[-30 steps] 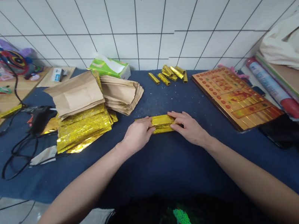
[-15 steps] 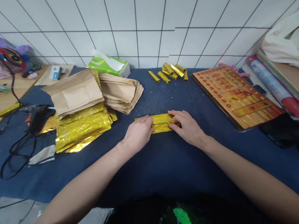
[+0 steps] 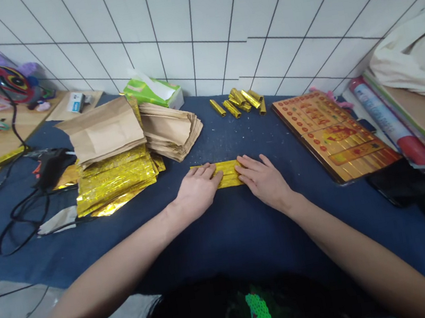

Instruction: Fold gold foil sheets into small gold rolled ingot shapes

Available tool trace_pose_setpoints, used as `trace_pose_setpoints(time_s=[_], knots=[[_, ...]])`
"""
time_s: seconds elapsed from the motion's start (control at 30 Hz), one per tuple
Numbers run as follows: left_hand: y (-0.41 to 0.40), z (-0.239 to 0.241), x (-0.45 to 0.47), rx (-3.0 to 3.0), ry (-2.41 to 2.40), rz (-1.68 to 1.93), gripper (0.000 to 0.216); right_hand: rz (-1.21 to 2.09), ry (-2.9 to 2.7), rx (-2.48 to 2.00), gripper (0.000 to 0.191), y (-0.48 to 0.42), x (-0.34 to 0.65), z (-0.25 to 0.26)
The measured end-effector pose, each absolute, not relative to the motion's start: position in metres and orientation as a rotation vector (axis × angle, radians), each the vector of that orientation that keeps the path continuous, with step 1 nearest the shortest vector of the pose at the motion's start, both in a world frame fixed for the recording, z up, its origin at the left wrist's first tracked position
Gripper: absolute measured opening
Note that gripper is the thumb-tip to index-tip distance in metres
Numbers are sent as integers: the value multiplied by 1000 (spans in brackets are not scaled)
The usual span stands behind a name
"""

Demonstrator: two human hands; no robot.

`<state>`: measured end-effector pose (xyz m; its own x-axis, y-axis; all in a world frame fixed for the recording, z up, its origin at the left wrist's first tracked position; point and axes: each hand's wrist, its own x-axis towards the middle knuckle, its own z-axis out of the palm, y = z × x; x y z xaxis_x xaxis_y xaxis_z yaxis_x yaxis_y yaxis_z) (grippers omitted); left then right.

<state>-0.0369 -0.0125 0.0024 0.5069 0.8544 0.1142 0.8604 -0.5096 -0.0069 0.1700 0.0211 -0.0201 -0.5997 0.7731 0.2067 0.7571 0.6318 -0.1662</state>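
Observation:
A folded strip of gold foil paper (image 3: 229,173) lies flat on the blue tablecloth (image 3: 228,232) in front of me. My left hand (image 3: 197,189) presses on its left end, fingers laid over it and thumb along the near edge. My right hand (image 3: 264,180) covers its right end with fingers stretched flat. Only the middle of the strip shows between the two hands.
A stack of gold foil sheets (image 3: 115,182) under brown paper bags (image 3: 103,130) sits to the left, with more bags (image 3: 171,130) behind. Several rolled gold tubes (image 3: 239,102) lie by the wall. Red-and-gold printed sheets (image 3: 333,132) lie right; a black glue gun (image 3: 50,166) and cables left.
Both hands have slid inward along the strip and flattened on it. The strip looks flatter, and less of it shows between the hands.

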Motion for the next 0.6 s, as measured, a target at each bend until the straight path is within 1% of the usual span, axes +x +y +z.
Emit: trace_pose_setpoints(time_s=[0.2, 0.43, 0.5, 0.6], knots=[[-22, 14, -30, -2624, -1590, -72, 24, 46, -2771, -1116, 32, 51, 171, -5], [-31, 25, -30, -2681, -1632, -56, 18, 234, -2857, -1036, 34, 76, 164, 1], [-29, 22, -32, -2687, -1632, -57, 22, 288, -2858, -1049, 36, 77, 163, 0], [-26, 13, -35, -2734, -1528, -88, 36, 327, -2860, -1055, 39, 77, 164, -1]])
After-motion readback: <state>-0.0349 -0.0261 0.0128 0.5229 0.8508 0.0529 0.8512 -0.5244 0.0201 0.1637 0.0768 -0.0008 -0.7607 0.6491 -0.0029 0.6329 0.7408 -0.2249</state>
